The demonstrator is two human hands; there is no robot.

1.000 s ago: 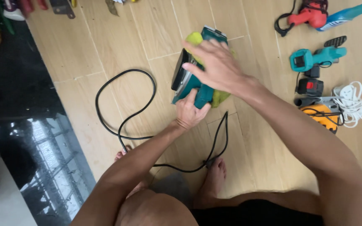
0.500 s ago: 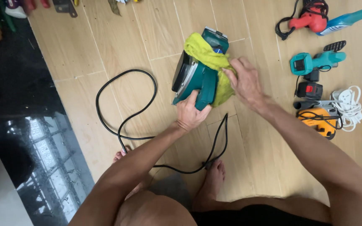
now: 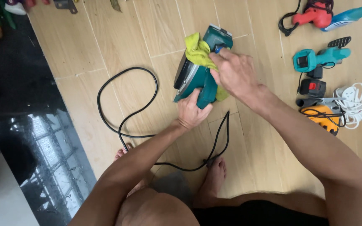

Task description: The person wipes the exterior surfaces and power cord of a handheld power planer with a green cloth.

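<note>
On a pale wood-plank floor [image 3: 105, 50], seen from above by a seated person w/ bare feet, a teal corded power tool [image 3: 197, 75] lies at centre frame, slightly tilted, its long axis running up and to the right. It sits between the two hands: left hand at its near end, right hand on its top right side.

A dark, glossy tiled strip [image 3: 30, 125] runs down the left of the floor. A black power cord [image 3: 124, 104] loops wide to the left of the tool, then curves back under the left forearm and rises again just right of the tool's near end.

Left hand [image 3: 191, 111]: fingers curled round the near end of the teal body, thumb up against it, gripping and steadying it. Right hand [image 3: 235, 73]: palm down, fingers bent and pressed together onto a yellow-green cloth [image 3: 197, 50] that drapes over the tool's top; cloth is bunched under the fingertips, w/ a bit showing below the palm too.

To the right, well apart from the hands, other tools lie in a column: a red drill [image 3: 315, 14] at top, a teal cordless tool [image 3: 321, 58], a small black-and-red battery pack [image 3: 313, 88], an orange tool [image 3: 319, 115], and a coiled white cord [image 3: 350, 100] beside it.
</note>
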